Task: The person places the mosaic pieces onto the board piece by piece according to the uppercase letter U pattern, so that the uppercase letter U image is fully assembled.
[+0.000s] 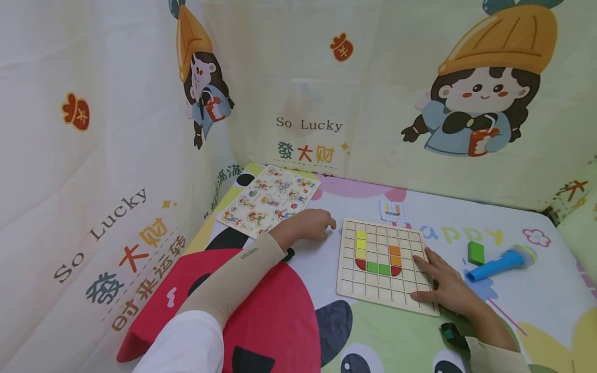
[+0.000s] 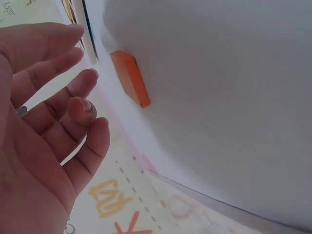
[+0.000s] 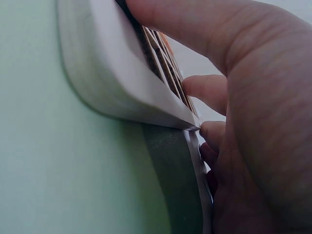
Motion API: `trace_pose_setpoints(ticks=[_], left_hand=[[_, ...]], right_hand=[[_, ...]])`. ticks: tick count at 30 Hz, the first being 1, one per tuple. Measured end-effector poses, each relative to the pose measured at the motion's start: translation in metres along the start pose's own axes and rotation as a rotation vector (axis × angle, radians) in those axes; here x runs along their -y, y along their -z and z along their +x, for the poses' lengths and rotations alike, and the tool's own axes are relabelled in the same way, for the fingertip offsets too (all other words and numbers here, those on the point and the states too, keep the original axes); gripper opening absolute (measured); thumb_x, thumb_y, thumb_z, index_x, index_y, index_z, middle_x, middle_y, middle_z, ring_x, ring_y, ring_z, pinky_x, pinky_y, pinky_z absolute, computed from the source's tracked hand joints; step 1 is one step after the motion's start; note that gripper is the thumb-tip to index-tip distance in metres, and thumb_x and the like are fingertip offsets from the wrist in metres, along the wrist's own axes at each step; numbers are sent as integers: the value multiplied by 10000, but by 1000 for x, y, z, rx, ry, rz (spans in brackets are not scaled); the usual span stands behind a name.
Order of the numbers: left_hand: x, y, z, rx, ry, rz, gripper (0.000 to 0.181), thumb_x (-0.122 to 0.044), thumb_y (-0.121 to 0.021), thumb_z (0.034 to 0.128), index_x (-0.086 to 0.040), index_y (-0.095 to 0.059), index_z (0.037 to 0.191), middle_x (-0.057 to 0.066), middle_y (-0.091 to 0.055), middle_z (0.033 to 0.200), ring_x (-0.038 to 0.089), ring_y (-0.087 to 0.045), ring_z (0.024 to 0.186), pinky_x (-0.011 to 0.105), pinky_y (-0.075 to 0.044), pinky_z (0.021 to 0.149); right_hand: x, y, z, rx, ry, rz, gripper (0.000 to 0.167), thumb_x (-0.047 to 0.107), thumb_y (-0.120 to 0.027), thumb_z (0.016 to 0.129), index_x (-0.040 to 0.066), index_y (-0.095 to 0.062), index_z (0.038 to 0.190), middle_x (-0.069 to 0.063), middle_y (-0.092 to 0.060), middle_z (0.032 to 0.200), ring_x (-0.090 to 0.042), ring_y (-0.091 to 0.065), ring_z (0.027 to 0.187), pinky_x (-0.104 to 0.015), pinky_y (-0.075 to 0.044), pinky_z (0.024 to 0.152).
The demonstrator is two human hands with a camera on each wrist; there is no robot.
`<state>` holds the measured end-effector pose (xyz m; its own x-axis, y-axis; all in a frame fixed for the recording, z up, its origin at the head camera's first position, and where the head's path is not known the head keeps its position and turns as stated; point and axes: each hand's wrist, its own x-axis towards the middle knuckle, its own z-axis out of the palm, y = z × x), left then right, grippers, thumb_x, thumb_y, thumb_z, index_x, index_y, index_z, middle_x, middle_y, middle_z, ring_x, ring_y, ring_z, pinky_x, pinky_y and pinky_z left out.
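A square wooden grid board (image 1: 347, 282) lies on the table, bearing yellow tiles (image 1: 361, 243), green tiles (image 1: 378, 268), orange tiles (image 1: 395, 256) and red rounded pieces (image 1: 360, 264) in a U shape. My right hand (image 1: 450, 287) rests at the board's right edge, thumb and forefinger on its top and other fingers beside it. Left of the board, my left hand (image 1: 310, 225) hovers with loosely bent fingers and nothing in them. Near those fingertips an orange block (image 2: 130, 80) lies on the white surface in the left wrist view; in the head view I cannot make it out.
Behind the board lies a small card (image 1: 394, 211) with a coloured U pattern. A picture board (image 1: 268, 199) with cartoon figures is at the back left. To the right are a green block (image 1: 476, 253) and a blue flashlight (image 1: 499, 263). Printed curtains (image 1: 308, 88) enclose the table.
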<state>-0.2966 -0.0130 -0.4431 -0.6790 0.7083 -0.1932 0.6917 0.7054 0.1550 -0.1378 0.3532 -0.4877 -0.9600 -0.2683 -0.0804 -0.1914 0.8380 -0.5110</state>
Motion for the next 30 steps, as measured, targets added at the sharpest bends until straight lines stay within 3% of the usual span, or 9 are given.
trace_pose_setpoints(ticks=[6, 10, 18, 30], left_hand=[[2, 1, -6, 29, 15, -8, 340, -208, -600, 921, -217, -666, 1255, -35, -596, 1225, 106, -543, 1035, 321, -461, 898], [5, 0, -9, 14, -14, -1, 333, -193, -590, 919, -206, -672, 1242, -34, -606, 1173, 103, -534, 945, 301, -466, 836], [13, -1, -14, -7, -42, -5, 322, -193, -587, 915, -190, -682, 1222, -28, -605, 1111, 130, -518, 905, 288, -447, 767], [15, -1, -15, 10, -28, -27, 332, -187, -608, 906, -203, -679, 1230, -41, -575, 1055, 135, -512, 878, 283, -443, 735]], right_hand=[[0, 1, 0, 6, -6, 6, 1033, 565, -763, 741, 117, -282, 1539, -172, -13, 1607, -445, 30, 1434, -775, -105, 941], [1, 2, 0, -1, -3, 3, 1033, 559, -768, 739, 105, -290, 1534, -179, -20, 1604, -446, 25, 1434, -771, -107, 945], [4, 4, -1, -1, 2, 3, 1018, 525, -783, 740, 99, -303, 1529, -189, -34, 1601, -453, 9, 1431, -771, -124, 940], [1, 2, 0, 12, -20, 3, 1046, 577, -761, 733, 121, -277, 1541, -163, -5, 1609, -433, 41, 1438, -776, -106, 943]])
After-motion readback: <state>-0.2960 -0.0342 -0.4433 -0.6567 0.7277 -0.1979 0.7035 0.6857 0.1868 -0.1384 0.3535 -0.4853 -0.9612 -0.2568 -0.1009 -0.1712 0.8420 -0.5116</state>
